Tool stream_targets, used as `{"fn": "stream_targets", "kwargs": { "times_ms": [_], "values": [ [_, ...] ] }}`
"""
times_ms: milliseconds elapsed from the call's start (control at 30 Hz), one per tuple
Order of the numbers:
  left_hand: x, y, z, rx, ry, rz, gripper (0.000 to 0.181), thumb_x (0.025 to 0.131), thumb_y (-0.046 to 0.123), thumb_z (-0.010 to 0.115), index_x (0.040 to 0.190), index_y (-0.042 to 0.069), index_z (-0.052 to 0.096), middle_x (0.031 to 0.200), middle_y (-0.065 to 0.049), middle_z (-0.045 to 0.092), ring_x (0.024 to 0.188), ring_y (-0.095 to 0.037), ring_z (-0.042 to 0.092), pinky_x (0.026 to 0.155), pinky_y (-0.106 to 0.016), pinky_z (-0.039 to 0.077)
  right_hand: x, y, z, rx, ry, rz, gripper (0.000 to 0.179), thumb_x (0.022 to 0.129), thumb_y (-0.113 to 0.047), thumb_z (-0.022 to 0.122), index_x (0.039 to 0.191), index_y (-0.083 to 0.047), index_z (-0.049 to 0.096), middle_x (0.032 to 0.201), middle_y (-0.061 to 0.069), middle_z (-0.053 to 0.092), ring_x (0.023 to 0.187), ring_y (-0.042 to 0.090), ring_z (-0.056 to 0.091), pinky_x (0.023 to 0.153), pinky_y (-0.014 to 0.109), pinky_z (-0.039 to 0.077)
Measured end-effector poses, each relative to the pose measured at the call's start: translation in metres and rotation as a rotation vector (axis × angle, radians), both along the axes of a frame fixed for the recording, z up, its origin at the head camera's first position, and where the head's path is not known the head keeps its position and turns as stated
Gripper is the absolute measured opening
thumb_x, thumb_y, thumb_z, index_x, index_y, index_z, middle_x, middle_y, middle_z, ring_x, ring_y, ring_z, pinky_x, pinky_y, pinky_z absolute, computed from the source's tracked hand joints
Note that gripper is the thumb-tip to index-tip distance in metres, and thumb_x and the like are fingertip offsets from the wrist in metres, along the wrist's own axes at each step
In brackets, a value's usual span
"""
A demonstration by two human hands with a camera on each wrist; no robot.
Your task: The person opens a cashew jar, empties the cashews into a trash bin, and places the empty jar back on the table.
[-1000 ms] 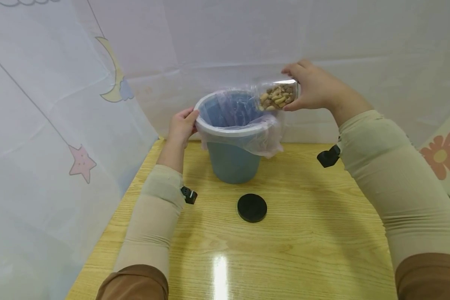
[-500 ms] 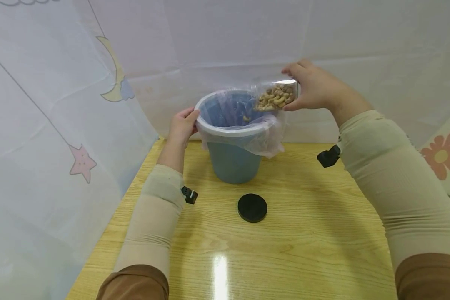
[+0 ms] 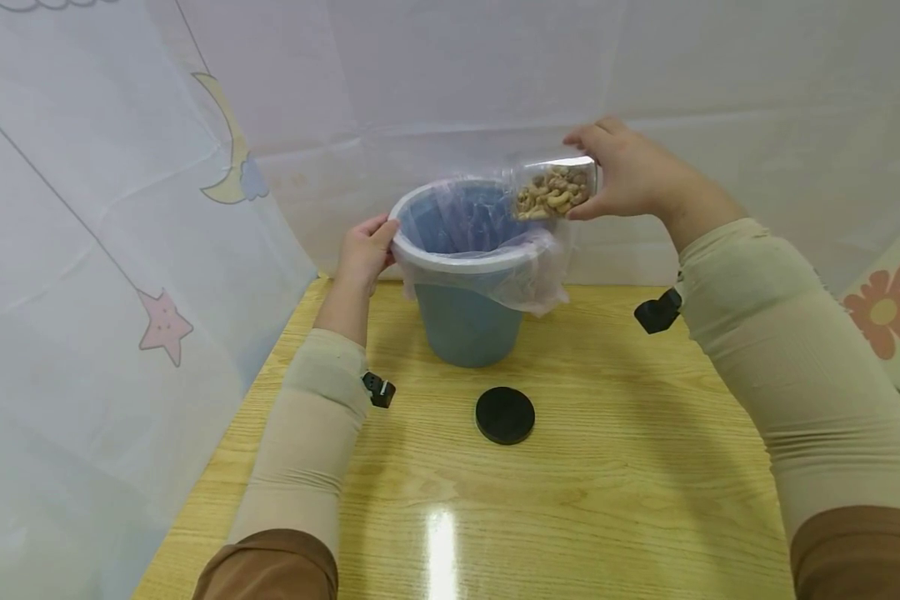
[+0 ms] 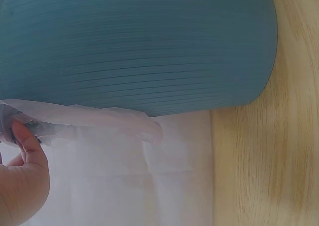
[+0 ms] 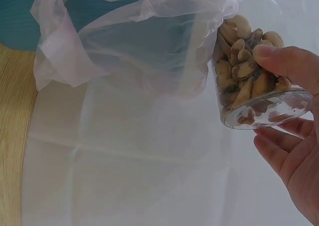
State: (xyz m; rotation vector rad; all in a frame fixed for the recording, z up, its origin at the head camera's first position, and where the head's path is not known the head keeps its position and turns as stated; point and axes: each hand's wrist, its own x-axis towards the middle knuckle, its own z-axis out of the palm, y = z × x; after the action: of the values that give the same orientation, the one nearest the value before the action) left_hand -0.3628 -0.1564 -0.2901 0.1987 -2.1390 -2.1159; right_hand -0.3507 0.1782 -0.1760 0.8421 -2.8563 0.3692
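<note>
My right hand (image 3: 633, 173) holds a clear jar (image 3: 555, 187) of nuts on its side, its mouth over the right rim of a blue bin (image 3: 467, 325). Cashews and other nuts (image 5: 244, 61) fill the lower side of the jar in the right wrist view, with my thumb pressed on its wall. A thin pinkish plastic liner (image 3: 531, 287) folds over the bin's white rim. At the left of that rim my left hand (image 3: 363, 250) pinches the edge. The left wrist view shows the fingers (image 4: 30, 143) against the liner; the bottom of the bin's inside is hidden.
A round black lid (image 3: 505, 415) lies flat on the wooden table (image 3: 607, 492) in front of the bin. Close behind the bin hangs a pale printed cloth (image 3: 450, 75), which also covers the left side.
Nuts inside the jar have shifted and settled. Half a second ago a cashew showed in the bin's opening; now it is out of sight. Both hands keep their places.
</note>
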Motion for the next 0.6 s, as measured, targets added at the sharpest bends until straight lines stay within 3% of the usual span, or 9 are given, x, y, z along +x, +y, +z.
{"fn": "stream_targets", "kwargs": {
  "times_ms": [600],
  "values": [
    [-0.0007, -0.0007, -0.0023, 0.029, 0.029, -0.007, 0.034, 0.089, 0.026, 0.059, 0.121, 0.015, 0.061, 0.11, -0.007, 0.062, 0.076, -0.012, 0.06, 0.069, -0.023, 0.052, -0.0011, -0.0028, 0.0001, 0.061, 0.027, 0.0, 0.095, 0.069, -0.032, 0.078, 0.143, -0.01, 0.023, 0.14, 0.023, 0.024, 0.117, 0.046, 0.037, 0.094, 0.06, 0.032]
  ]
}}
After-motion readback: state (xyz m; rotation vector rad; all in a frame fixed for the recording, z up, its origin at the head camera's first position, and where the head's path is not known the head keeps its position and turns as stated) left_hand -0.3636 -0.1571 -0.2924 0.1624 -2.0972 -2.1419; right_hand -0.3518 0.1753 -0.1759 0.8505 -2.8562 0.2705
